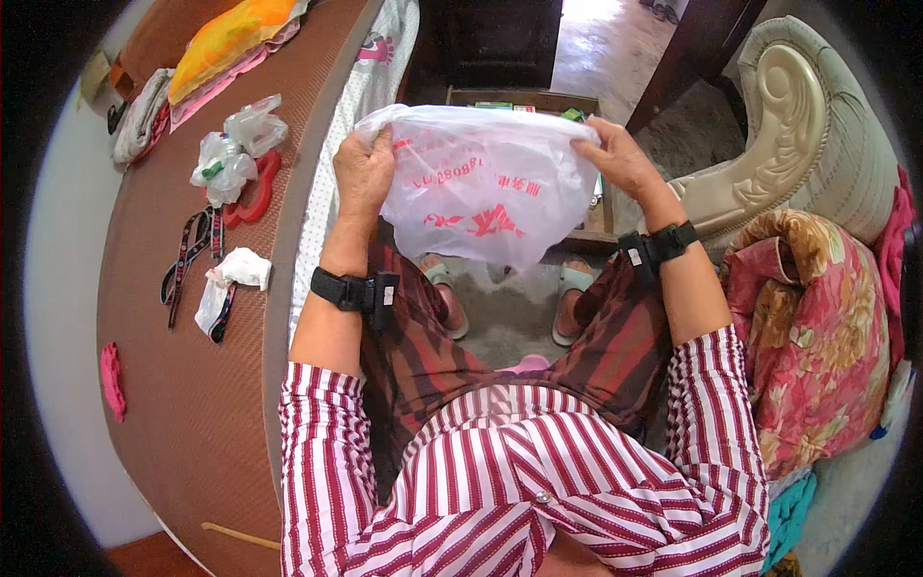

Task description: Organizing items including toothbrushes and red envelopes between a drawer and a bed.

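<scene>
A thin white plastic bag (497,187) with red printing hangs stretched out in front of me. My left hand (365,162) pinches its upper left edge, and my right hand (616,155) grips the opposite corner. The bag's lower end droops between my knees, above the floor. Behind it stands a wooden drawer (606,216), mostly covered by the bag. Small green and white boxes (497,107) show inside at its far side; the rest of its contents is hidden.
Left is a bed with a brown woven mat (166,447), holding knotted plastic bags (225,166), a red tray-like object (259,191), a patterned strap (189,252) and an orange pillow (234,43). To the right are a carved sofa arm (782,137) and a folded floral quilt (815,346).
</scene>
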The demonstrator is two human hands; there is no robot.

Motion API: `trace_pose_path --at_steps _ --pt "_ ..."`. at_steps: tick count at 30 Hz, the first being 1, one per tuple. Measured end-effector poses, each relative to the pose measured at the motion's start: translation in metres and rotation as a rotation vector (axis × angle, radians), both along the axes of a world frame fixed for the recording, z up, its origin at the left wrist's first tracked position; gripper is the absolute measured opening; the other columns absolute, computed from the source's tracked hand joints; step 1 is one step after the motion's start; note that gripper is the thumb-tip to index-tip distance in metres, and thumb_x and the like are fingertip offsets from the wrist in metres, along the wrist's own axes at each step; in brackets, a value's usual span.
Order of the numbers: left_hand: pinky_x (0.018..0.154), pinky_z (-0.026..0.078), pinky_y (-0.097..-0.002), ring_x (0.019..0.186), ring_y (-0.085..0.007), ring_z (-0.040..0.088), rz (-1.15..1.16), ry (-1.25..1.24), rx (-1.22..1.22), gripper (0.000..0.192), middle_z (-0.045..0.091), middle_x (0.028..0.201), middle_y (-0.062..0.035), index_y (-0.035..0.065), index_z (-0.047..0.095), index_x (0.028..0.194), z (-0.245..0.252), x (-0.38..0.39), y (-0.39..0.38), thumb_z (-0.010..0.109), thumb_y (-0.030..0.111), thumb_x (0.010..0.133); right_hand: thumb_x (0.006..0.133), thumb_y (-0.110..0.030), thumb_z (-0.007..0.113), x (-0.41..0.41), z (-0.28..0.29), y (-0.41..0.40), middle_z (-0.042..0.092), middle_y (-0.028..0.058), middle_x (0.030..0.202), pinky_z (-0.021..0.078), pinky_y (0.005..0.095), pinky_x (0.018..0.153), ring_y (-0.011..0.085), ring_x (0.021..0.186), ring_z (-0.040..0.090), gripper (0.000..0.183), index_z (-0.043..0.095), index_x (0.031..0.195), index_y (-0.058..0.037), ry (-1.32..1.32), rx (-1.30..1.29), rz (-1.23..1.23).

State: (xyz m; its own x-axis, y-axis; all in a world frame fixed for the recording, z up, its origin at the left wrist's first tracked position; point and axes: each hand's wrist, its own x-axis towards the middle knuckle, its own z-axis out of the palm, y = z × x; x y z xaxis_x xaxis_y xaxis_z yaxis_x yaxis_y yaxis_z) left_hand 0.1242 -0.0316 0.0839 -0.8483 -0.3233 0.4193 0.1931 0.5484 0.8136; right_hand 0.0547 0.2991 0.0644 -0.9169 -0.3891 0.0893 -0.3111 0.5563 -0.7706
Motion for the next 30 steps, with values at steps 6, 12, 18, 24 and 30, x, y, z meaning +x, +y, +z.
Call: trace_pose_path --at_steps 6,12,18,24,30 --pt "0.073 0.046 -0.043 0.084 -0.0375 0.059 0.16 0.104 -0.203 0.021 0.061 0.088 -0.0183 0.0019 0.061 0.099 -0.005 0.006 0.037 0.057 0.017 0.084 0.081 -0.033 0.063 0.018 0.009 -0.031 0.06 0.0238 0.076 0.0465 0.0439 0.064 0.0406 0.072 0.06 0.031 0.059 0.08 -0.0025 0.417 -0.052 -0.41" --pt "0.073 0.046 -0.0429 0.084 -0.0395 0.059 -0.148 0.123 0.058 0.028 0.06 0.091 -0.0237 0.0018 0.052 0.105 -0.015 0.015 0.092 0.051 0.026 0.091 0.083 -0.027 0.062 0.047 0.006 -0.075 0.056 0.0206 0.077 0.0443 0.0424 0.068 0.0352 0.074 0.056 0.03 0.058 0.079 0.0019 0.583 -0.154 -0.215" --pt "0.093 0.04 -0.0332 0.113 -0.0205 0.046 -0.611 -0.131 0.718 0.068 0.046 0.124 -0.0121 0.0053 0.034 0.132 -0.017 0.019 0.09 0.067 0.033 0.08 0.091 -0.029 0.053 0.058 0.004 -0.1 0.057 0.0138 0.08 0.0439 0.0371 0.069 0.0253 0.077 0.057 0.032 0.06 0.085 0.0018 0.24 -0.529 0.082" --pt "0.091 0.043 -0.032 0.107 -0.0186 0.051 -0.601 -0.108 0.391 0.064 0.051 0.121 -0.0102 0.0024 0.04 0.129 -0.022 0.021 0.074 0.072 0.024 0.078 0.093 -0.028 0.05 0.061 0.007 -0.11 0.06 0.0126 0.11 0.0434 0.0293 0.091 0.0177 0.101 0.057 0.04 0.053 0.12 0.0017 -0.342 -0.955 0.37" --pt "0.083 0.048 -0.029 0.097 -0.0157 0.058 -0.46 -0.147 0.713 0.032 0.059 0.113 -0.0069 0.0023 0.052 0.12 -0.01 0.024 0.061 0.049 0.021 0.095 0.069 -0.03 0.079 0.058 0.06 -0.075 0.057 0.0178 0.114 0.0476 0.035 0.084 0.0271 0.099 0.058 0.074 0.045 0.126 0.0024 0.79 -0.166 -0.038"
